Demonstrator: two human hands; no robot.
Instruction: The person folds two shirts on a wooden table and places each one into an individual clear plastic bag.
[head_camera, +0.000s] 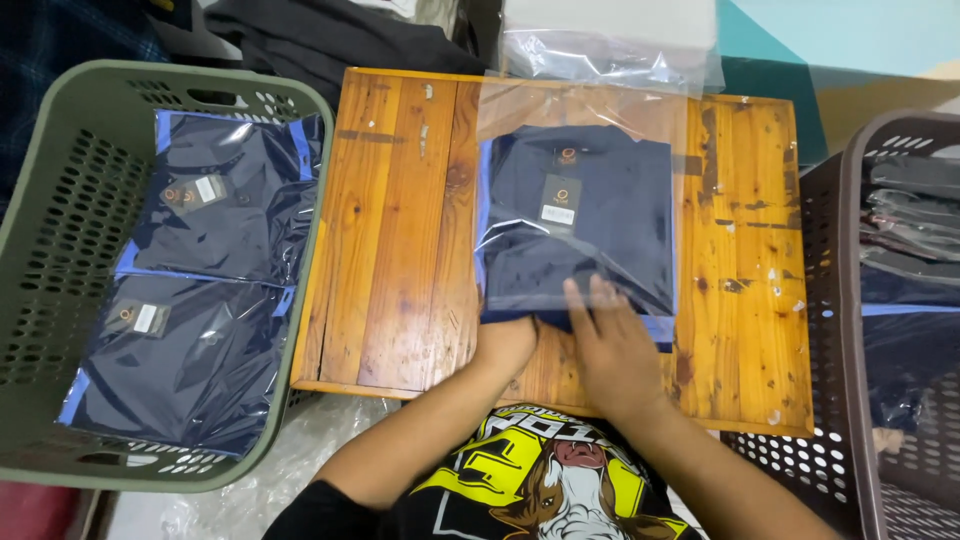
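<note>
Shirt: folded navy shirt (580, 225) is lying on the wooden table (400, 230), inside a clear plastic bag (590, 110), right of the table's middle.
Long axis: the shirt's long side is running from the person toward the table's far edge; collar and hanging tag (558, 200) are pointing away from the person, the folded hem toward them.
Bag mouth: the bag's loose clear end is stretching beyond the shirt's collar to the table's far edge, overlapping a further pile of clear bags (610, 45) there.
Left hand: left hand (505, 345) is sitting at the shirt's near edge on the table, fingers tucked under the bundle and hidden, so whether they are gripping it cannot be told.
Right hand: right hand (610, 345) is lying flat and unclenched, fingers spread, pressing on the bagged shirt's near right corner.
Left of the table: green basket (60, 230) is holding two bagged navy shirts (200, 300), lying one behind the other.
Right of the table: brown basket (850, 300) is standing against the table's right edge, holding dark folded clothes (915, 230).
</note>
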